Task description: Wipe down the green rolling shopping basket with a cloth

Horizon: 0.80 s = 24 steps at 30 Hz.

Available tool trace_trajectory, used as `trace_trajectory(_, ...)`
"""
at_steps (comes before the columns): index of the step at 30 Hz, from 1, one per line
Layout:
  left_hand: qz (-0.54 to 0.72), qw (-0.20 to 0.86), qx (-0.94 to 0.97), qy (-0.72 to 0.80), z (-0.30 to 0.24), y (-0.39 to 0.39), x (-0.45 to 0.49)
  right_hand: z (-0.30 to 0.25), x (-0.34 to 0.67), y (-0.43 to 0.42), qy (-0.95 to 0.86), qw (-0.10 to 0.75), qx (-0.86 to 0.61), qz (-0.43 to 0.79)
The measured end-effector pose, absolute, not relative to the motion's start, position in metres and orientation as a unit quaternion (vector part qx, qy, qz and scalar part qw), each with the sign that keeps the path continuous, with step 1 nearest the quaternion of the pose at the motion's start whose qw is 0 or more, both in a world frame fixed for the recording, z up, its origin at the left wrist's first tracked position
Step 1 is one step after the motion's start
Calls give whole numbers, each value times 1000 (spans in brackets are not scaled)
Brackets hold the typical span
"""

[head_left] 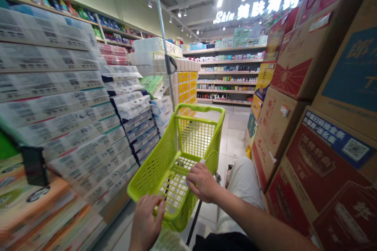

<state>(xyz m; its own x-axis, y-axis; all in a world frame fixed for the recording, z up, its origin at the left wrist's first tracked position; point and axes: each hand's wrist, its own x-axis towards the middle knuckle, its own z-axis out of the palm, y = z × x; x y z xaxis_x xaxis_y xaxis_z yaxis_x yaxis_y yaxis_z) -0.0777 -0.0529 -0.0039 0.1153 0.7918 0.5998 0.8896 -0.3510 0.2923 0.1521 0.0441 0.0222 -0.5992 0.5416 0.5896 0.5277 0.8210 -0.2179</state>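
Note:
A lime-green plastic shopping cart (153, 160) with a latticed basket stands in front of me. My right hand (202, 180) is closed over the basket around a small white object (202, 161); the fingers cover most of it, so its kind is unclear. At the basket's near left corner is my left hand (147, 217), its fingers curled and the thumb close to them. Whatever lies inside that hand is hidden. A metal pole (161, 19) with a dark clip rises behind the far left side of the basket.
Stacked wrapped paper packs (59, 82) line the left side. Printed cartons (332, 157) rise closely on the right, beside my pale-trousered leg (246, 180). A tiled aisle (234, 137) leads to shelves of small boxed goods (229, 62) under a lit sign.

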Motion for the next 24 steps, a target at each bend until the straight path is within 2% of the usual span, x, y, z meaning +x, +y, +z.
trace_trajectory(4,-296,72,-744,-594,20,-51,-50,26,155,45,-913,310,-265,17)
trace_trajectory(6,-256,37,-752,-606,32,-47,-27,30,164,60,-911,311,-269,22)
trace_trajectory(11,-122,-44,-739,-662,50,-30,19,29,175,83,-853,384,-351,28)
trace_trajectory(14,-76,-72,-731,-674,50,-23,30,22,168,68,-851,397,-341,35)
trace_trajectory(20,-36,-115,-716,-688,44,-25,36,23,176,59,-899,346,-264,52)
trace_trajectory(24,-49,-101,-726,-678,41,-29,38,34,197,96,-880,360,-306,46)
